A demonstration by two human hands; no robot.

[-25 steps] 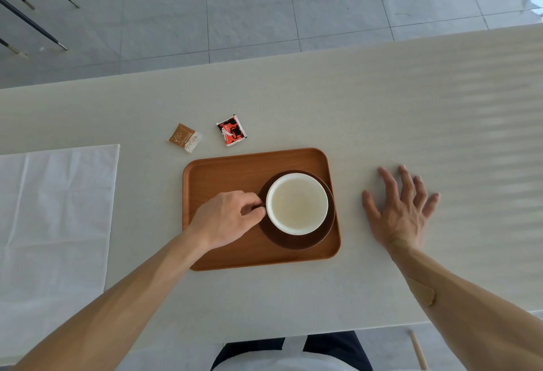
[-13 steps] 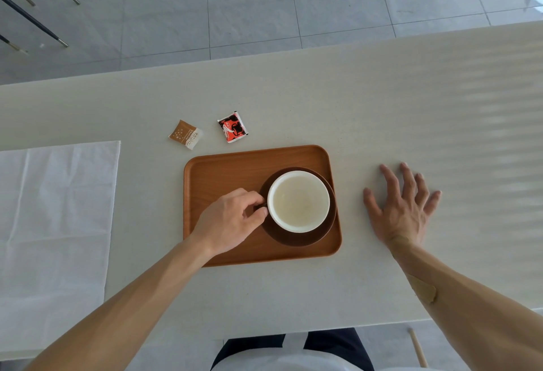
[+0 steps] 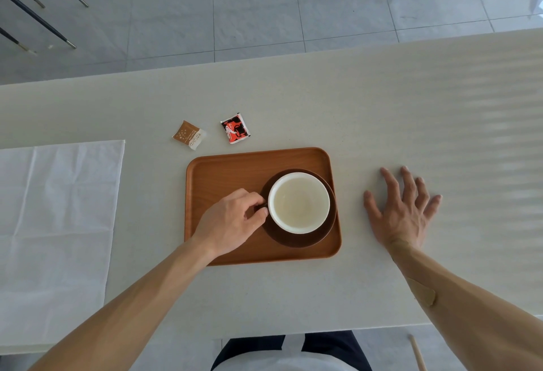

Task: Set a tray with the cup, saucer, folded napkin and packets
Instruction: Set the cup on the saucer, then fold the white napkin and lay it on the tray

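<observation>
- Wooden tray (image 3: pixel 229 170) lies flat on the pale table (image 3: pixel 382 100), directly in front of me.
- Dark brown saucer (image 3: pixel 305 238) sits in the tray's right half; the white cup (image 3: pixel 298 202) stands upright on it.
- My left hand (image 3: pixel 232 223) is over the tray with thumb and fingers pinched at the cup's handle side (the handle itself is mostly hidden, so I cannot tell how firm the grip is).
- My right hand (image 3: pixel 404 212) rests flat on the table, fingers spread, grasping nothing, beside the tray's right edge.
- Brown packet (image 3: pixel 188 134) and red packet (image 3: pixel 235 128) lie on the table just beyond the tray's far edge.
- White napkin (image 3: pixel 55 223) lies unfolded at the table's left end, apart from the tray.
</observation>
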